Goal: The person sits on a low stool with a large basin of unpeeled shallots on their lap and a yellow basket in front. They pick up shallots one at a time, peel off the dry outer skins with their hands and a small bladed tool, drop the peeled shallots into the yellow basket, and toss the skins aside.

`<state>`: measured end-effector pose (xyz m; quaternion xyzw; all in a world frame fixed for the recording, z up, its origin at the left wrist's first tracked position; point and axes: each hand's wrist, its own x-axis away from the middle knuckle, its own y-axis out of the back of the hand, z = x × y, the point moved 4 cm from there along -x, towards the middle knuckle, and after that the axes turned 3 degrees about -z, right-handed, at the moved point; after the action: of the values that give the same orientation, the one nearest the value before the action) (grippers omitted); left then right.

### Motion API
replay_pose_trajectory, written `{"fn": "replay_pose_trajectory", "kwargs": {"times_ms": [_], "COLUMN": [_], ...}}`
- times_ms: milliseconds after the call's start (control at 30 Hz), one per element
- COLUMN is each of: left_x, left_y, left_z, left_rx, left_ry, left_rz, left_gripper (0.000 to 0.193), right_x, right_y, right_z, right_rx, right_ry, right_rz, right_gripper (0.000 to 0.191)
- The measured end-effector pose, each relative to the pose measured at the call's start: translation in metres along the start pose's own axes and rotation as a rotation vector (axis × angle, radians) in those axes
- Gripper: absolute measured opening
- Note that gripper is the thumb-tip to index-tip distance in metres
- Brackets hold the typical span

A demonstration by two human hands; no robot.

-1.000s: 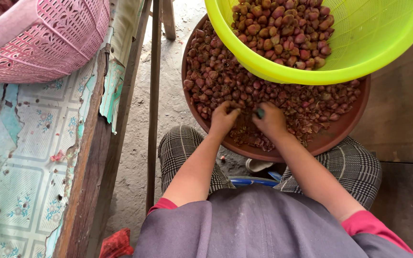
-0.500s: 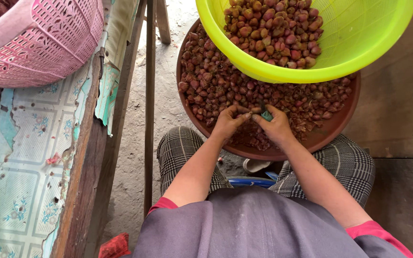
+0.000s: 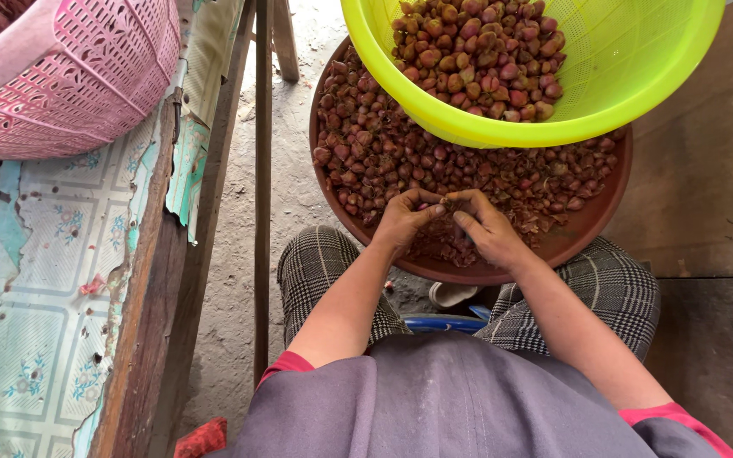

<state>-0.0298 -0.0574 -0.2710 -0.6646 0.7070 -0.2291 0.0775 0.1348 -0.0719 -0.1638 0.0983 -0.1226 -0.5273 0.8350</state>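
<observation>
A wide brown tray (image 3: 591,227) rests on my knees, heaped with small reddish-brown shallots (image 3: 383,153). My left hand (image 3: 404,220) and my right hand (image 3: 487,227) meet over the tray's near part, fingertips pinching one small shallot (image 3: 446,203) between them. Above the tray sits a bright yellow-green basin (image 3: 638,76) holding more shallots (image 3: 477,51), cleaner and pinker in look.
A pink perforated plastic basket (image 3: 69,76) stands at the upper left on a table with a worn patterned cover (image 3: 36,288). A wooden rail (image 3: 262,187) runs beside my left knee. A wooden board (image 3: 706,195) lies to the right; a blue object (image 3: 443,323) shows under the tray.
Both hands have drawn closer together over the near part of the tray, fingertips now pinching one shallot. The view has shifted slightly.
</observation>
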Motion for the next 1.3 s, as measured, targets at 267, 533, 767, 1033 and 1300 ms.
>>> {"fn": "replay_pose_trajectory", "kwargs": {"times_ms": [267, 533, 767, 1033, 1300], "left_x": [0.001, 0.004, 0.003, -0.003, 0.0], "left_y": [-0.004, -0.006, 0.011, 0.012, -0.013], "left_z": [0.004, 0.0, -0.009, -0.018, -0.014], "left_rx": [-0.043, 0.009, 0.174, -1.043, -1.743], "left_ry": [0.013, -0.022, 0.002, -0.394, -0.413], "left_rz": [0.026, -0.02, -0.095, -0.281, -0.234], "left_gripper": [0.023, 0.025, 0.019, 0.022, 0.022], "right_x": [0.006, 0.006, 0.001, -0.01, -0.008], "right_y": [0.003, -0.002, 0.016, 0.016, 0.008], "right_z": [-0.006, -0.009, -0.021, -0.023, -0.013], "right_rx": [0.266, -0.006, 0.266, 0.313, 0.287], "right_ry": [0.056, -0.003, -0.245, -0.175, -0.192], "right_rz": [-0.222, -0.155, -0.332, -0.313, -0.286], "right_gripper": [0.027, 0.032, 0.04, 0.056, 0.055]}}
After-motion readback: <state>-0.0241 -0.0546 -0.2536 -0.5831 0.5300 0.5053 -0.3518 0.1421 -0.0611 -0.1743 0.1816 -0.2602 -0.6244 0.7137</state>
